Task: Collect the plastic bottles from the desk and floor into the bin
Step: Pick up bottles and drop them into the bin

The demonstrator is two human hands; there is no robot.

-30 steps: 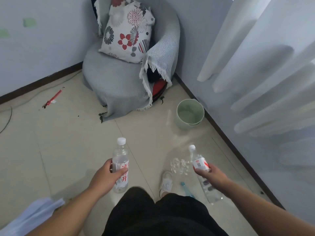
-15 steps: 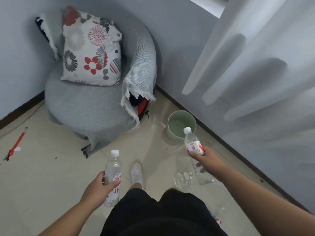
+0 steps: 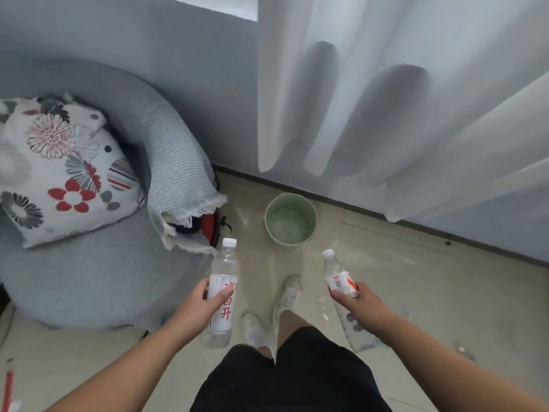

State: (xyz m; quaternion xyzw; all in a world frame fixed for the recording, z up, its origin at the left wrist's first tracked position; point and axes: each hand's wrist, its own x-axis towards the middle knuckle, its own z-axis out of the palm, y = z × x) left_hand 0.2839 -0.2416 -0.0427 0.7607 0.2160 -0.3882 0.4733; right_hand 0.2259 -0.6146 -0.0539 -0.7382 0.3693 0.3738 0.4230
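My left hand [image 3: 200, 304] grips a clear plastic bottle [image 3: 222, 281] with a white cap and red characters on its label, held upright. A second clear bottle [image 3: 337, 275], with a white and orange label, is held in my right hand [image 3: 358, 307] and leans slightly left. The pale green round bin [image 3: 309, 208] stands on the tiled floor just ahead, between the two bottles and near the wall. Its inside looks empty. Both bottles are short of the bin, above the floor.
A grey round chair [image 3: 89, 269] with a floral cushion [image 3: 62, 171] and a fringed blanket [image 3: 181, 185] fills the left. White curtains [image 3: 401, 99] hang on the right above a dark baseboard. My white shoes [image 3: 285, 295] stand below the bin. A red stick [image 3: 7, 388] lies bottom left.
I have stepped closer to the bin, which now sits straight ahead. Both hands kept their bottles; the right hand has dropped a little.
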